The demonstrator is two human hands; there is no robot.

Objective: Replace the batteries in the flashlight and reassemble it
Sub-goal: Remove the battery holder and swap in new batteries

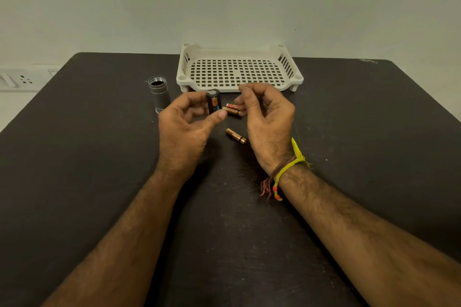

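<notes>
My left hand (185,127) pinches a black battery holder (213,102) upright between thumb and fingers; a copper-and-black battery shows in its side. My right hand (264,112) hovers just right of the holder, fingers curled, with nothing visible in them. Two small batteries (232,109) lie side by side on the table between my hands. A third battery (236,135) lies nearer to me, beside my right palm. The grey flashlight body (159,94) stands on end at the left, its threaded open end up.
A white perforated plastic tray (239,69) sits against the wall at the back centre of the dark table (99,157). A white wall socket (17,79) is beyond the table's left edge.
</notes>
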